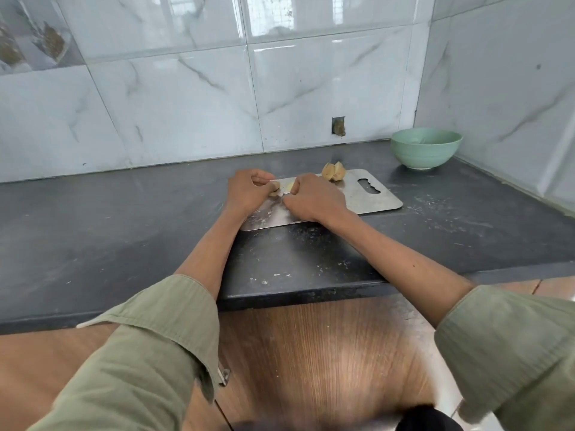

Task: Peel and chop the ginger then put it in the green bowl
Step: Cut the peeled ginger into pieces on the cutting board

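From your head camera, both of your hands are down on the metal cutting board [367, 197], which lies flat on the dark desk [109, 228]. Your left hand [247, 191] sits at the board's left part with its fingers [263, 177] curled, gripping a piece of ginger [275, 188] against the board; only a small pale-yellow and tan part of it shows between your hands. Your right hand [314, 197] is just beside it, knuckles up, its fingers curled downward and nearly touching the left hand. A thin bright strip shows under the right hand, but whether that is a blade you cannot tell from this view, nor exactly what the right fingers are pinching.

A second lump of ginger pieces [333, 172] rests at the board's far edge, to the right of your hands and apart from them, near the board's handle slot [368, 185]. The green bowl [425, 148] stands upright on the desk in the far right corner, beyond the board and close to the tiled wall [186, 88]. Pale specks and smears lie scattered on the desk around the board. Your olive sleeves [161, 337] are pushed back from the wrists.
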A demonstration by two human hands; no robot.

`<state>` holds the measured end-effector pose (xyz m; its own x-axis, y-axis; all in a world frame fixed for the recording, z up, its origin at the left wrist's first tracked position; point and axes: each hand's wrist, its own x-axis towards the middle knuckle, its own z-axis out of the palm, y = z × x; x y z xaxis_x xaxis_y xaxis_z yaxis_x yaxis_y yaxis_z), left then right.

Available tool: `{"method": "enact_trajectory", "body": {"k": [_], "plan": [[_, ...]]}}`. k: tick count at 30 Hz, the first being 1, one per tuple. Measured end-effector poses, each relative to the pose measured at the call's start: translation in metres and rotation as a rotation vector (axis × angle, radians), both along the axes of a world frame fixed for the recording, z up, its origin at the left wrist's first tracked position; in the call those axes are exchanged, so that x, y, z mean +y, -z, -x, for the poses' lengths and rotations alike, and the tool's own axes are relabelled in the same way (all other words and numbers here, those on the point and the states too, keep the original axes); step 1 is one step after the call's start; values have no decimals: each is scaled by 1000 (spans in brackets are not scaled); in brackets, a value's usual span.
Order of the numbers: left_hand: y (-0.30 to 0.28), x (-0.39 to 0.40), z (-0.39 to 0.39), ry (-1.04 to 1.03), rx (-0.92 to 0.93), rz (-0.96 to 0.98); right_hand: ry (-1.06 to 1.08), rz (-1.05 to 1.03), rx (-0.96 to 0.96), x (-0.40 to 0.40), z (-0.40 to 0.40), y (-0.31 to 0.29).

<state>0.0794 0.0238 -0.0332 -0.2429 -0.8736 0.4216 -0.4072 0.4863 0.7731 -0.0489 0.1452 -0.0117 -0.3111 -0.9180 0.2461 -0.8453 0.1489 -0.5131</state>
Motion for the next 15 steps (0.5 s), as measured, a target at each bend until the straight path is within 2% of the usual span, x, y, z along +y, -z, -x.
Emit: {"method": "enact_trajectory", "body": {"k": [8, 15], "plan": [[0, -1, 0, 30, -69, -11, 114, 45, -67, 2, 9, -3], [-4, 6, -3, -6, -77, -33, 121, 12, -102, -2, 11, -3]]}}
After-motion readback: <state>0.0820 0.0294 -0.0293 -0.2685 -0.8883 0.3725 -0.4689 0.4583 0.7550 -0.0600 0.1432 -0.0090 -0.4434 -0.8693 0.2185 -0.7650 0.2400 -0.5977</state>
